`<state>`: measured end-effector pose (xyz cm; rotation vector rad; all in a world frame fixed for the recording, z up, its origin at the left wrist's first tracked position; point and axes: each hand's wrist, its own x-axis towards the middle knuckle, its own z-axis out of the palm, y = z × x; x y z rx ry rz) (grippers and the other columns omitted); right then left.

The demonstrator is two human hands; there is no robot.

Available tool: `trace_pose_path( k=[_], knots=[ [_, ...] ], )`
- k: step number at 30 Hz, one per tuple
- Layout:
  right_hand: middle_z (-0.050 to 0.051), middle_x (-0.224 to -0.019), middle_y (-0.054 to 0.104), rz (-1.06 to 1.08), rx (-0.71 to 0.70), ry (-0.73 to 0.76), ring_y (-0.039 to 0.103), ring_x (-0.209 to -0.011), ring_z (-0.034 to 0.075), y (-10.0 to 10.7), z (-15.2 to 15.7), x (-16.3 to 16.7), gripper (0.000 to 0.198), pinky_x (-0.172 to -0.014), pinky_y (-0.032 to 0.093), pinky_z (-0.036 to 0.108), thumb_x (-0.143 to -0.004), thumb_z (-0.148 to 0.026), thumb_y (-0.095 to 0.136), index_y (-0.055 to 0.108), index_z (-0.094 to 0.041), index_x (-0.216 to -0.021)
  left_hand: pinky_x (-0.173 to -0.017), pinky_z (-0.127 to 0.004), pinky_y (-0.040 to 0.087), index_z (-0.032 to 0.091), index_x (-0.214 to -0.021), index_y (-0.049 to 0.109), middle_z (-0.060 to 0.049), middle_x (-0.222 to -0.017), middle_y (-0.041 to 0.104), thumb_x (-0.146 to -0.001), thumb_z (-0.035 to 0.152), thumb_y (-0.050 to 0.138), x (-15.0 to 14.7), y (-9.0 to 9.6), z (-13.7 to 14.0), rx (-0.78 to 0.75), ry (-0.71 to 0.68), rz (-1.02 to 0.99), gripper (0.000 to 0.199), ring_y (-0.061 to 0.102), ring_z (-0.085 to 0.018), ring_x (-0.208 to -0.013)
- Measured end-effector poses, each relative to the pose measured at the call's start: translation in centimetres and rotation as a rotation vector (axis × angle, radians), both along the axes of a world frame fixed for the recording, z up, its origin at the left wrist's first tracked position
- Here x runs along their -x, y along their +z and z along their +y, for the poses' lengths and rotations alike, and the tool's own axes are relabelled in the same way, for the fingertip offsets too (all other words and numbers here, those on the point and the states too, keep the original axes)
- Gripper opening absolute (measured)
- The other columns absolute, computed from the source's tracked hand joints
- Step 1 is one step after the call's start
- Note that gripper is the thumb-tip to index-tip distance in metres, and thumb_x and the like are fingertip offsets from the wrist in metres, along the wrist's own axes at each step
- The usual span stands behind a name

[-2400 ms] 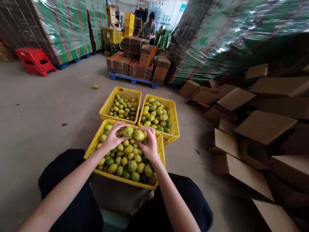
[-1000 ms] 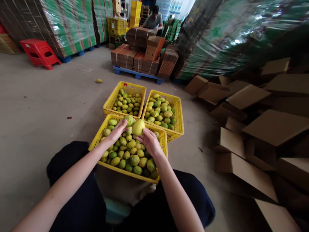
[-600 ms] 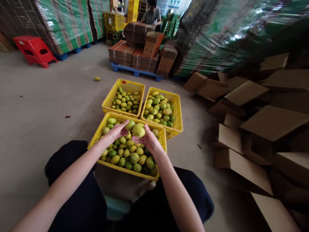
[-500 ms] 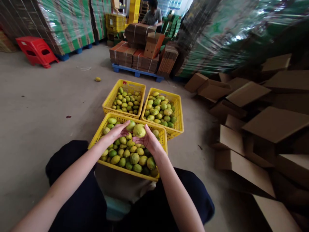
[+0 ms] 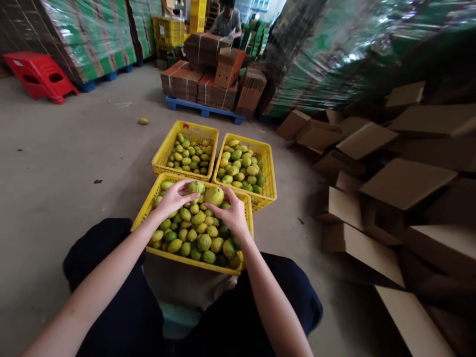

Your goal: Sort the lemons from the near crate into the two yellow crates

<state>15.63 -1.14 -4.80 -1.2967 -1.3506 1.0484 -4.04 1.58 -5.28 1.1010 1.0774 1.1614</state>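
My left hand [image 5: 179, 196] grips a green lemon [image 5: 197, 187] between thumb and fingers. Close beside it, my right hand [image 5: 232, 213] is closed on a larger yellow-green lemon [image 5: 214, 196]. Both hands are above the near yellow crate [image 5: 193, 263], which is filled with green and yellow lemons [image 5: 191, 235]. Behind it stand two more yellow crates, the far left crate [image 5: 159, 159] and the far right crate [image 5: 273, 171], each holding lemons of mixed green and yellow.
A heap of cardboard boxes [image 5: 407, 183] lies along the right. Bundled flat cartons [image 5: 182, 82] sit on a blue pallet [image 5: 204, 111] ahead, with a person [image 5: 226, 22] behind. A red stool [image 5: 40, 74] stands at left; one lemon [image 5: 143, 121] is on the floor.
Both hands have turned the lemons, with my right thumb and fingers now round the larger one from the side. The whole view has shifted slightly.
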Motion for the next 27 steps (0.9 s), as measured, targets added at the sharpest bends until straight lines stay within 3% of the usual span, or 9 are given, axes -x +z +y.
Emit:
trace_pose_path(
  k=[3, 7, 11, 14, 19, 23, 27],
  knots=[
    [0.004, -0.104, 0.072, -0.154, -0.126, -0.07, 0.065, -0.096, 0.027, -0.2, 0.0, 0.1, 0.051, -0.093, 0.05, 0.043, -0.063, -0.034, 0.084, 0.066, -0.027, -0.11, -0.104, -0.039, 0.049, 0.021, -0.11, 0.073, -0.008, -0.114, 0.073, -0.056, 0.028, 0.092, 0.0, 0.2, -0.1, -0.102, -0.032, 0.064, 0.057, 0.066, -0.027, -0.112],
    [0.006, -0.116, 0.067, -0.207, -0.21, -0.141, 0.061, -0.105, 0.027, -0.4, -0.1, 0.5, 0.048, -0.099, 0.047, 0.044, -0.068, -0.033, 0.08, 0.062, -0.027, -0.113, -0.112, -0.041, 0.041, 0.023, -0.112, 0.074, -0.009, -0.121, 0.07, -0.061, 0.031, 0.09, 0.2, 0.2, -0.6, -0.192, -0.017, 0.16, 0.054, 0.059, -0.029, -0.122],
    [0.006, -0.113, 0.066, -0.122, -0.19, -0.178, 0.06, -0.105, 0.027, -0.2, -0.1, 0.4, 0.047, -0.099, 0.047, 0.044, -0.065, -0.035, 0.082, 0.059, -0.029, -0.105, -0.117, -0.044, 0.034, 0.026, -0.103, 0.078, -0.008, -0.136, 0.058, -0.055, 0.035, 0.093, 0.3, 0.5, -1.0, -0.281, 0.0, 0.21, 0.051, 0.049, -0.031, -0.132],
    [0.004, -0.11, 0.068, -0.092, -0.147, -0.126, 0.061, -0.103, 0.026, -0.1, 0.0, 0.3, 0.047, -0.097, 0.049, 0.042, -0.063, -0.035, 0.083, 0.059, -0.029, -0.103, -0.113, -0.043, 0.039, 0.027, -0.1, 0.079, -0.008, -0.126, 0.058, -0.052, 0.038, 0.094, 0.3, 0.7, -1.1, -0.308, 0.036, 0.278, 0.051, 0.053, -0.029, -0.123],
    [0.0, -0.099, 0.071, 0.116, 0.001, -0.002, 0.067, -0.087, 0.022, -0.5, 0.5, 0.1, 0.05, -0.084, 0.055, 0.037, -0.06, -0.034, 0.085, 0.061, -0.027, -0.103, -0.091, -0.036, 0.052, 0.022, -0.108, 0.077, -0.007, -0.105, 0.068, -0.063, 0.035, 0.089, 0.4, 0.9, -0.8, -0.166, -0.09, 0.132, 0.049, 0.064, -0.023, -0.096],
    [-0.001, -0.097, 0.073, 0.355, 0.104, 0.134, 0.068, -0.091, 0.022, -0.3, 0.5, 0.0, 0.04, -0.085, 0.055, 0.034, -0.061, -0.035, 0.085, 0.068, -0.024, -0.096, -0.077, -0.028, 0.054, 0.02, -0.104, 0.073, -0.005, -0.094, 0.072, -0.067, 0.034, 0.085, 0.7, 0.6, -0.4, -0.004, -0.065, -0.183, 0.041, 0.067, -0.019, -0.086],
    [-0.001, -0.098, 0.075, 0.512, 0.18, 0.206, 0.069, -0.096, 0.023, 0.1, 0.2, 0.0, 0.045, -0.086, 0.053, 0.033, -0.064, -0.034, 0.081, 0.071, -0.026, -0.107, -0.072, -0.028, 0.054, 0.017, -0.103, 0.069, -0.007, -0.093, 0.073, -0.075, 0.032, 0.076, 0.6, -0.1, 0.2, 0.165, -0.07, -0.351, 0.032, 0.069, -0.019, -0.081]
  ],
)
